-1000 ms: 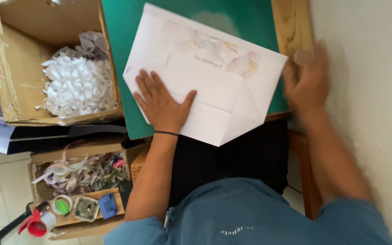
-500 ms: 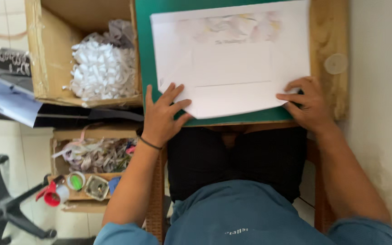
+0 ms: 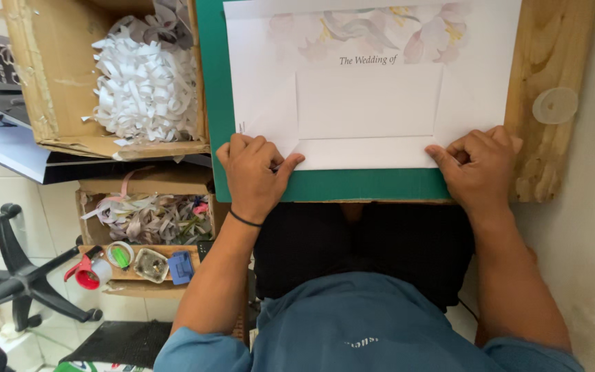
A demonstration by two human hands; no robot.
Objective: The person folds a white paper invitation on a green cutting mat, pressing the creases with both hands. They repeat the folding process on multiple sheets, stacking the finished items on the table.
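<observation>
A large white sheet of paper (image 3: pixel 370 103) with a pale flower print along its far edge lies squared on a green cutting mat (image 3: pixel 211 103). Fold creases mark a rectangle in its middle. My left hand (image 3: pixel 253 172) pinches the near left corner of the sheet, fingers curled on it. My right hand (image 3: pixel 480 162) pinches the near right corner the same way. Both hands rest at the mat's near edge.
The mat lies on a wooden table (image 3: pixel 552 55) with a clear round lid (image 3: pixel 554 105) at the right. Left stands a cardboard box (image 3: pixel 43 83) of white paper shreds (image 3: pixel 146 76), below it a box of mixed scraps (image 3: pixel 149 217), a tape dispenser (image 3: pixel 91 271), a chair base (image 3: pixel 22 275).
The sheet was turned from skewed to square with the mat. My right hand came down from the table's right edge onto the near right corner; my left slid to the near left corner.
</observation>
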